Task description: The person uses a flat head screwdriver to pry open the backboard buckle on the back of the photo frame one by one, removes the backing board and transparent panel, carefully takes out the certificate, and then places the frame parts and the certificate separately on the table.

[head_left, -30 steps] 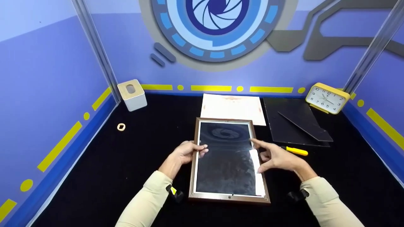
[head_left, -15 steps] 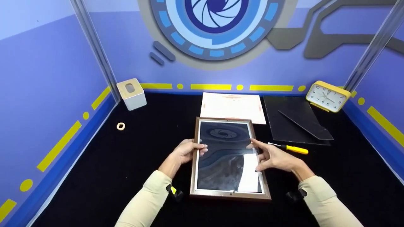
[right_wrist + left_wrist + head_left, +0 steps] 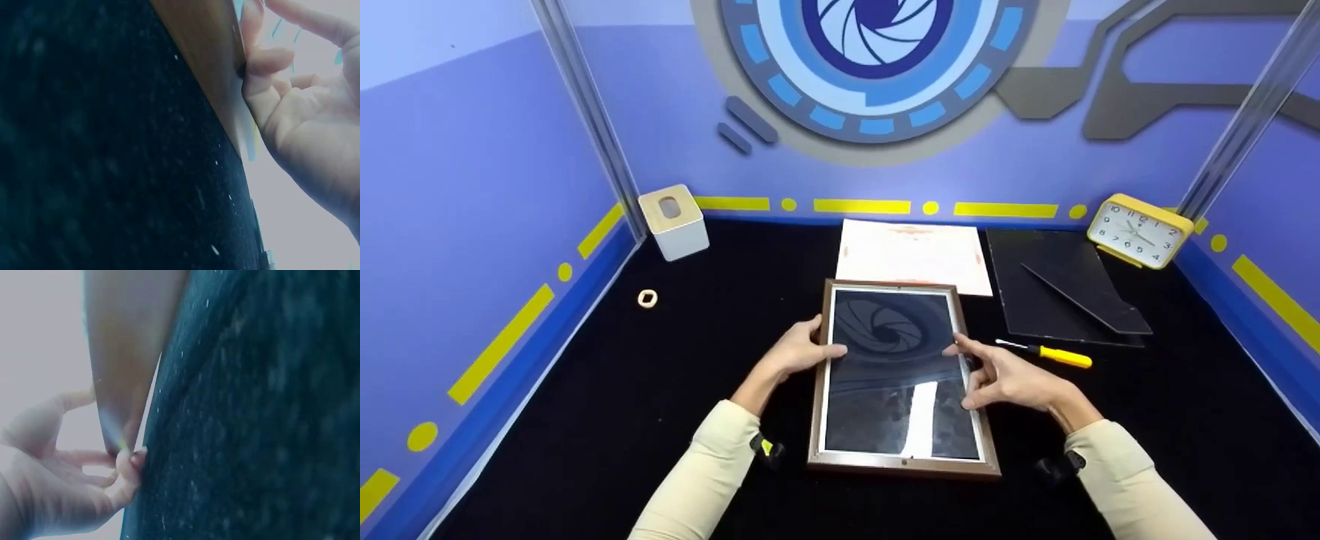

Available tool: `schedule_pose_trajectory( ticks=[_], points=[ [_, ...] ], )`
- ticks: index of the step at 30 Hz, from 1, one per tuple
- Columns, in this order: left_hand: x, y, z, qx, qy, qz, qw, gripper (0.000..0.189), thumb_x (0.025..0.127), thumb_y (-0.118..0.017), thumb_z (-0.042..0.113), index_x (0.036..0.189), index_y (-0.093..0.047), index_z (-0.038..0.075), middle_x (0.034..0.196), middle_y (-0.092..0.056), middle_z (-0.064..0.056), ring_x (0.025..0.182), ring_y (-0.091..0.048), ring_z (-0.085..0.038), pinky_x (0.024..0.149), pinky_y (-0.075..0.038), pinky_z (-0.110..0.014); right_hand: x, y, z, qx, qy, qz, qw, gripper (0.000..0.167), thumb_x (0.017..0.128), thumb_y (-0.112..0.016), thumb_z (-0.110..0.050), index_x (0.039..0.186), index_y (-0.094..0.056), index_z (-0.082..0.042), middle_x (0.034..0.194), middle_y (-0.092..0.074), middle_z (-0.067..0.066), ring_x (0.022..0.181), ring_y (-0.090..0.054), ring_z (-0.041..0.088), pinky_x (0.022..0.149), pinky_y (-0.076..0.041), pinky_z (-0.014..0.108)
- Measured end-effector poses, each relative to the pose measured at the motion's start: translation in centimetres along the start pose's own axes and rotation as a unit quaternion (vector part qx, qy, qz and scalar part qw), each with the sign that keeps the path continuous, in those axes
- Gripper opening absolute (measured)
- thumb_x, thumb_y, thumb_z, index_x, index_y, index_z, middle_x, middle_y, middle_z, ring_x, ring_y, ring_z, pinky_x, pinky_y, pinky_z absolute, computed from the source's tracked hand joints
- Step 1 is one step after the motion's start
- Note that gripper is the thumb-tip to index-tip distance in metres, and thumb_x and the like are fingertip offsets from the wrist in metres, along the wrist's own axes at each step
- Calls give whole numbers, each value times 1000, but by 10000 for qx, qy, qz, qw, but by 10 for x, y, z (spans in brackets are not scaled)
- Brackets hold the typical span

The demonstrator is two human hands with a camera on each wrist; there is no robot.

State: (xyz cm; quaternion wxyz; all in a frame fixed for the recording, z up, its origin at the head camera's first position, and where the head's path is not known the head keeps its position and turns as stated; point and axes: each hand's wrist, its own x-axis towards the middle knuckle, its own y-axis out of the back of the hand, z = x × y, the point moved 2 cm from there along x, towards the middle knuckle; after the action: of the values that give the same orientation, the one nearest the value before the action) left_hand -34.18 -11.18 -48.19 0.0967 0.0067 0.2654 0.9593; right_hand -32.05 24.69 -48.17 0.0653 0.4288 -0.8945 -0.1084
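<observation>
A brown picture frame (image 3: 821,420) lies in the middle of the dark cloth, long side toward the person. Inside it sits a glossy pane (image 3: 877,390), dark and mirroring the wall emblem. My left hand (image 3: 796,351) grips the frame's left side, thumb over the edge onto the pane. In the left wrist view, its fingertips (image 3: 135,464) tuck under the frame's lower edge. My right hand (image 3: 1006,377) is at the right side, index finger and thumb touching the pane's right margin. In the right wrist view, its other fingers fold against the frame's side (image 3: 208,50).
Behind the frame lies a white printed sheet (image 3: 915,255). To the right are a black backing board (image 3: 1035,300) with its stand leg, a yellow-handled screwdriver (image 3: 1061,356) and a yellow clock (image 3: 1140,231). At left stand a tissue box (image 3: 675,223) and a small wooden ring (image 3: 647,298).
The pane has shifted right, so the pale strip along its right side has narrowed, and its reflections have moved. My left fingertips have drawn back, leaving only the thumb on top.
</observation>
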Motion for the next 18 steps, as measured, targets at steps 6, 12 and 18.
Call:
schedule_pose_trajectory(
  ticks=[6,12,18],
  points=[
    [-1,2,-8,305,27,-458,9985,112,76,-88,37,157,-21,-1,141,-42,-34,121,-52,-34,103,-44,-42,1,-2,1,-43,-88,45,9999,112,84,-79,0,157,6,3,153,-22,31,78,-64,13,70,-56,24],
    [2,1,-12,141,-363,-750,9964,106,84,-83,28,155,-14,-10,78,-65,-6,67,-58,-13,69,-49,-26,1,-3,0,-119,-292,209,9993,115,81,-82,-1,158,3,3,143,-30,28,72,-60,13,68,-56,25],
    [1,0,-10,182,-520,-809,9952,99,89,-79,23,155,-13,-9,67,-48,3,57,-44,-9,58,-40,-23,1,-4,-5,-526,-425,416,9968,114,78,-85,-4,158,-3,5,136,-36,28,71,-59,14,66,-55,25]
  ],
)
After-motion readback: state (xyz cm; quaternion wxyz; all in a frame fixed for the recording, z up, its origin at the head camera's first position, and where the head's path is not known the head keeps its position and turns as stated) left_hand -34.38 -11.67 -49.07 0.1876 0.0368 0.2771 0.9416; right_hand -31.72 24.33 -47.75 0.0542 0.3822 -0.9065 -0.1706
